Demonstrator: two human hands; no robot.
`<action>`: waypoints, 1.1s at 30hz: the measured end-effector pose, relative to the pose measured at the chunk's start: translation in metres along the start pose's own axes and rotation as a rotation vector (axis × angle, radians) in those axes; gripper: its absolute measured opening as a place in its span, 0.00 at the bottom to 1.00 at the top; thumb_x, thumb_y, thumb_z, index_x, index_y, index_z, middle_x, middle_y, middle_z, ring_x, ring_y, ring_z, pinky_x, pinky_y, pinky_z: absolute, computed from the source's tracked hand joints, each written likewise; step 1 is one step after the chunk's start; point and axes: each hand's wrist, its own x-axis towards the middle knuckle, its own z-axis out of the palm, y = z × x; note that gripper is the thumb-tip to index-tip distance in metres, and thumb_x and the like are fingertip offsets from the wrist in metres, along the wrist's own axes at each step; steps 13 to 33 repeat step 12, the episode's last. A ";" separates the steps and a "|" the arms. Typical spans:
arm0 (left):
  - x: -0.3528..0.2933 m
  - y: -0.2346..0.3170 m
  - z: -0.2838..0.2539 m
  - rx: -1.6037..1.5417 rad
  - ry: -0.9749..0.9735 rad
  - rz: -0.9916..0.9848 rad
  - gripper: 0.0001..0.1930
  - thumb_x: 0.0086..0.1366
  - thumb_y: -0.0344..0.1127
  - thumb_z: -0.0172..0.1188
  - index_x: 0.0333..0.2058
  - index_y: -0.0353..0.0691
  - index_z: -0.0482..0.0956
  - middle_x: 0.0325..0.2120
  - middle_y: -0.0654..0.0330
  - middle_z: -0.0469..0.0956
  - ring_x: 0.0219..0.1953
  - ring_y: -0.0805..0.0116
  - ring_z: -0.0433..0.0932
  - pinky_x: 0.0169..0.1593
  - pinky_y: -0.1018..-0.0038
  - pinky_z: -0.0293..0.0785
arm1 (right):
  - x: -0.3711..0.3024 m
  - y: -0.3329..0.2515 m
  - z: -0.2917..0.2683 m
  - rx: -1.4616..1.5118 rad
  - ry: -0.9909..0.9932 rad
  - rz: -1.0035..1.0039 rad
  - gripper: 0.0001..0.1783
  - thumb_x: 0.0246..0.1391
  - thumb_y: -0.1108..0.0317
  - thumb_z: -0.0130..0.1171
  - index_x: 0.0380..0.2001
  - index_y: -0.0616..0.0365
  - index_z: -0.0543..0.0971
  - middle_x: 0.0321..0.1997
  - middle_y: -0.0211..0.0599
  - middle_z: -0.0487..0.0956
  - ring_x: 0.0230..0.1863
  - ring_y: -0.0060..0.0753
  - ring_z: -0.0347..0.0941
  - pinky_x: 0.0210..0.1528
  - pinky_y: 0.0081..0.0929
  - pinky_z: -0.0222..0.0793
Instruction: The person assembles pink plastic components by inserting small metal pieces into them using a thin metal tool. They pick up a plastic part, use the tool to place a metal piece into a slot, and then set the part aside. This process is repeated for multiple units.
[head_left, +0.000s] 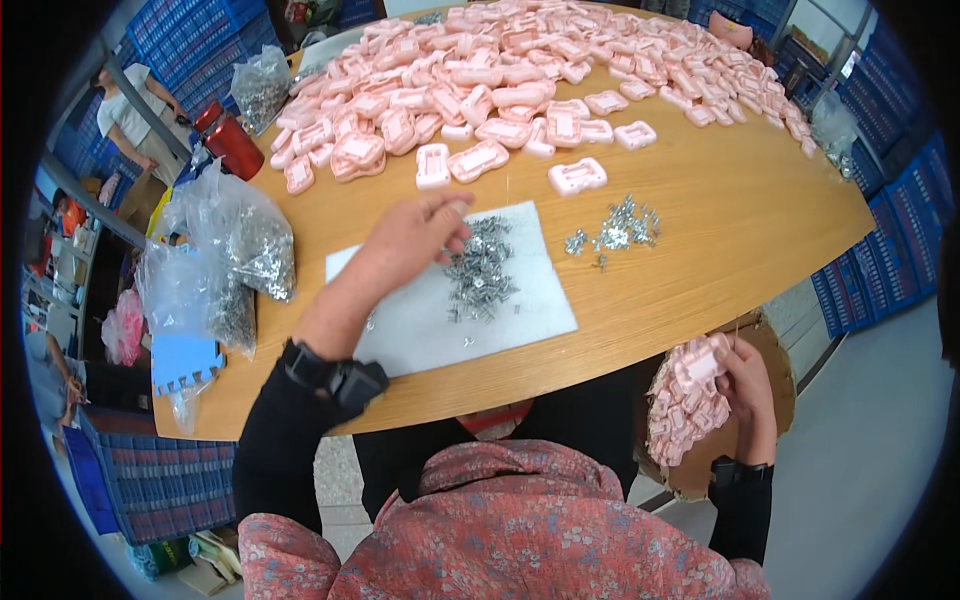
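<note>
My left hand is over the white foam sheet, beside a heap of small metal pieces. Its fingers are curled with the thumb against them; whatever may be between the tips is too small to make out. Low at the right, below the table's edge, my right hand grips a pink plastic shell. That shell is at the top of a cardboard box holding many similar pink shells. A smaller pile of shiny metal pieces lies on the wood right of the foam.
A large mound of pink shells covers the far side of the wooden table. Clear bags of metal parts, a blue foam mat and a red container line the left. Blue crates are stacked around; a person stands far left.
</note>
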 end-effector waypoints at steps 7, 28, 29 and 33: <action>0.107 -0.019 -0.009 0.735 0.362 0.302 0.27 0.64 0.46 0.57 0.57 0.34 0.72 0.44 0.45 0.81 0.44 0.49 0.80 0.52 0.62 0.75 | 0.013 0.125 -0.104 -0.657 0.577 -0.195 0.21 0.66 0.56 0.53 0.32 0.66 0.81 0.23 0.33 0.76 0.26 0.24 0.70 0.32 0.27 0.67; 0.155 -0.021 0.008 0.972 0.216 0.193 0.33 0.59 0.52 0.61 0.60 0.40 0.72 0.48 0.42 0.79 0.49 0.47 0.79 0.56 0.58 0.73 | 0.000 0.075 -0.035 -0.411 0.496 -0.370 0.19 0.69 0.56 0.49 0.45 0.61 0.80 0.24 0.30 0.74 0.27 0.18 0.65 0.31 0.23 0.63; 0.155 -0.021 0.008 0.972 0.216 0.193 0.33 0.59 0.52 0.61 0.60 0.40 0.72 0.48 0.42 0.79 0.49 0.47 0.79 0.56 0.58 0.73 | 0.000 0.075 -0.035 -0.411 0.496 -0.370 0.19 0.69 0.56 0.49 0.45 0.61 0.80 0.24 0.30 0.74 0.27 0.18 0.65 0.31 0.23 0.63; 0.155 -0.021 0.008 0.972 0.216 0.193 0.33 0.59 0.52 0.61 0.60 0.40 0.72 0.48 0.42 0.79 0.49 0.47 0.79 0.56 0.58 0.73 | 0.000 0.075 -0.035 -0.411 0.496 -0.370 0.19 0.69 0.56 0.49 0.45 0.61 0.80 0.24 0.30 0.74 0.27 0.18 0.65 0.31 0.23 0.63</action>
